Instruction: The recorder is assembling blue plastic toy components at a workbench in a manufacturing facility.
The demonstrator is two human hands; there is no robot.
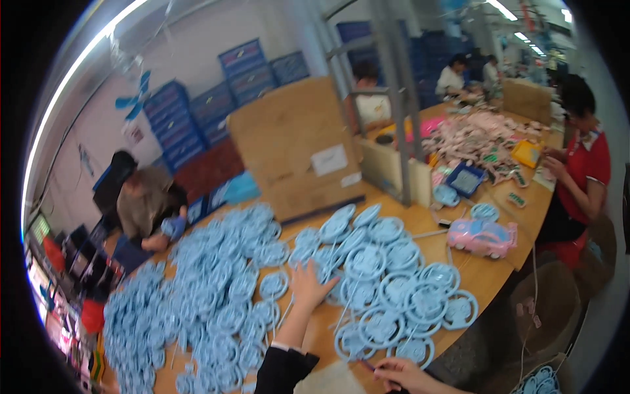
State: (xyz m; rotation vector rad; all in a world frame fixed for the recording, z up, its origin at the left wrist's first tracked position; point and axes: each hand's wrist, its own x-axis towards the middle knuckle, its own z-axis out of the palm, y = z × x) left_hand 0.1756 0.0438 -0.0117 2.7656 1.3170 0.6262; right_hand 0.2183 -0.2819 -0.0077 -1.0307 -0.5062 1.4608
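My left hand (310,287) reaches over the wooden table with fingers spread. It touches the edge of a pile of light-blue plastic parts shaped like small steering wheels (365,261). My right hand (408,374) is at the lower edge, its fingers closed on a thin, dark reddish stick-like tool (367,366). The tool's tip is beside the nearest blue wheel (354,341); whether they touch I cannot tell. Several more wheels overlap to the right of my left hand. A larger heap of the same blue parts (216,295) spreads to the left.
A cardboard sheet (295,148) stands upright behind the pile, near a grey metal post (397,98). To the right are a pink toy car (482,237), a blue tray (465,179) and pink pieces (485,134). A person in red (594,164) works there; another person (141,203) sits at far left.
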